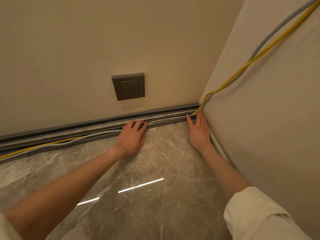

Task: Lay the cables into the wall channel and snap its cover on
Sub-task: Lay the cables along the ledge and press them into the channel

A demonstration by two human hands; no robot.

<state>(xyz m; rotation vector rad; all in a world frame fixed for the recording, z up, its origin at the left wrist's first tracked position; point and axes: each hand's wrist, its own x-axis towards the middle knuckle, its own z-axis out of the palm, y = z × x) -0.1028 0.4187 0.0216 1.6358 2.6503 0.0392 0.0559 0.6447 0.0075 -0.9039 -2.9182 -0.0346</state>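
Note:
A slotted grey channel [166, 121] runs along the foot of the back wall, from the left edge to the corner. A yellow cable [242, 68] and a grey cable [263, 42] come down the right wall into the corner and run inside the channel; at the left they bulge out over its front wall [52, 144]. A grey strip [103, 120], probably the cover, lies behind the channel against the wall. My left hand [131, 135] presses flat fingers onto the channel mid-length. My right hand [199, 130] rests with straight fingers at the corner end.
A grey wall socket [128, 86] sits on the back wall above the channel. The floor [147, 170] is glossy marble-look tile with light reflections. The right wall [268, 118] closes the space beside my right arm.

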